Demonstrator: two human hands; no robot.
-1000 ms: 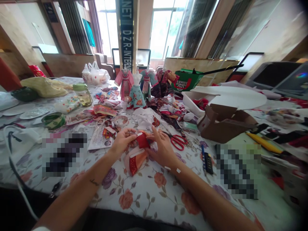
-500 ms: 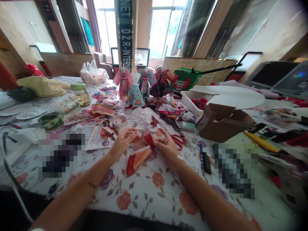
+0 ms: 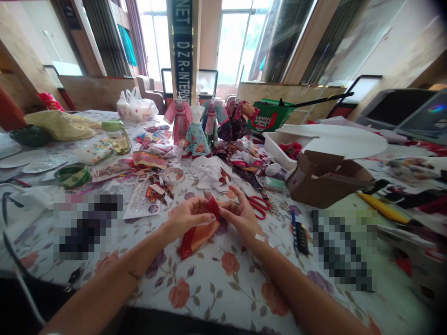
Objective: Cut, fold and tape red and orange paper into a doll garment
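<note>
Between my hands is a piece of red and orange fabric point(image 3: 199, 236), its lower part hanging down over the flowered tablecloth. My left hand point(image 3: 190, 215) pinches the red upper part from the left, thumb pointing right. From the other side my right hand point(image 3: 238, 213) grips the red edge between thumb and fingers, with the index finger raised. The fingertips of both hands nearly meet at the fabric. Just right of my right hand lie red-handled scissors point(image 3: 259, 206). White paper scraps point(image 3: 208, 172) lie beyond the hands.
Small dressed mannequins point(image 3: 197, 132) stand at the back among fabric scraps. To the right are an open cardboard box point(image 3: 324, 184) and a blue pen point(image 3: 294, 228). A green tape roll point(image 3: 72, 175), a clear tape roll point(image 3: 173, 176) and a glass bottle point(image 3: 118, 139) are left.
My left hand has moved right and slightly down, closing its fingers on the fabric's red part. The pale strip on the fabric no longer shows. My right hand has barely shifted.
</note>
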